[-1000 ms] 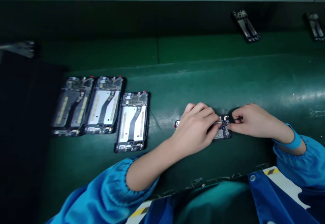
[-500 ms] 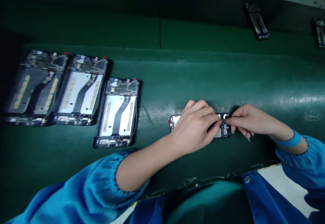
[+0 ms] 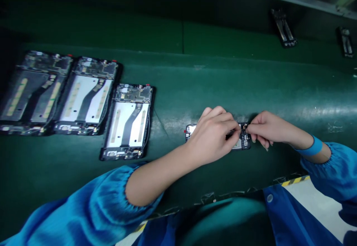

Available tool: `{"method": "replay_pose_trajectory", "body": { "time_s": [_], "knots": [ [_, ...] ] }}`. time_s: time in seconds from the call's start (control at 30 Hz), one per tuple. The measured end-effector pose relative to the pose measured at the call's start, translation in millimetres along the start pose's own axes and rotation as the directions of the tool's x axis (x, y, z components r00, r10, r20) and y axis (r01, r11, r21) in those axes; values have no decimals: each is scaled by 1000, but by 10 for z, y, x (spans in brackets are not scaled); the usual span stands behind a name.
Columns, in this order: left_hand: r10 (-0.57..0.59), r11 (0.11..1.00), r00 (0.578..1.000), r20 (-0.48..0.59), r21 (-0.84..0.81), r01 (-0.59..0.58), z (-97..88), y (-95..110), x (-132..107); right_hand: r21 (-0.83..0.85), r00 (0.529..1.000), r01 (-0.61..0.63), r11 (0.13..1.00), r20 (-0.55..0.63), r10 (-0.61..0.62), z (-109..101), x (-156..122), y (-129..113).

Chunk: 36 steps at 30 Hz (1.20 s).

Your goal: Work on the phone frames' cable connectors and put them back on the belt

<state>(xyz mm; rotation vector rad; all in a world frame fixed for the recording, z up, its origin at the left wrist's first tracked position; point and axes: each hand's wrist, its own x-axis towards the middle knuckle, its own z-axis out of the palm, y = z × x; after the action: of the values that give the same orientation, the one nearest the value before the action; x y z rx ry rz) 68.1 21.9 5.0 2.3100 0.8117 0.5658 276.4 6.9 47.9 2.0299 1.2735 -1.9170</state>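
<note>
An opened phone (image 3: pixel 245 143) lies sideways on the green table mat in front of me, its small circuit board showing at the right end. My left hand (image 3: pixel 213 136) arches over it and covers its middle, with thumb and forefinger pinched close to that board. From the right, my right hand (image 3: pixel 264 128) has its fingertips pinched at the same end of the phone. Whatever lies between the fingertips of either hand is too small to make out.
Left of my hands lie three more opened phones: one nearest (image 3: pixel 128 123), one beside it (image 3: pixel 87 95) and one at the far left (image 3: pixel 36 93). Two others rest at the back right, one (image 3: pixel 283 28) left of the other (image 3: pixel 346 42). The table's front edge is close to my body.
The view has shifted slightly. Both hands stay at the phone's right end; the right fingertips have moved a little inward and up over the board.
</note>
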Motion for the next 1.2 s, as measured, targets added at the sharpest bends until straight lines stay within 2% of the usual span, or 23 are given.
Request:
{"method": "replay_pose_trajectory", "body": {
  "time_s": [0.1,0.2,0.67,0.77,0.87,0.97,1.03,1.1,1.2],
  "knots": [
    [4,1000,999,39,17,-4,-19,0,14,13,999,14,1000,32,-14,-32,-3,-11],
    [13,999,998,63,37,-16,-45,7,34,-1,1000,7,1000,16,-7,-47,-20,-34],
    [90,979,995,41,182,-96,93,-12,164,-12,999,-1,1000,47,1,-65,-21,-16],
    [95,971,995,40,215,-102,115,7,173,-50,1000,-8,999,1,8,-40,-8,11],
    [74,959,997,30,273,-79,152,39,189,-194,987,92,977,-112,-116,9,-4,77],
    [21,956,1000,-12,294,-16,152,68,204,-344,935,245,907,-164,-314,43,-73,154],
    [1,964,999,-48,265,11,104,70,186,-331,887,371,868,-149,-436,51,-166,199],
    [9,974,998,-55,228,4,24,55,125,-276,792,535,799,-167,-588,67,-270,243],
    [79,971,997,-12,227,-74,-99,16,-31,-291,606,693,659,-260,-752,155,-371,328]
  ]
}}
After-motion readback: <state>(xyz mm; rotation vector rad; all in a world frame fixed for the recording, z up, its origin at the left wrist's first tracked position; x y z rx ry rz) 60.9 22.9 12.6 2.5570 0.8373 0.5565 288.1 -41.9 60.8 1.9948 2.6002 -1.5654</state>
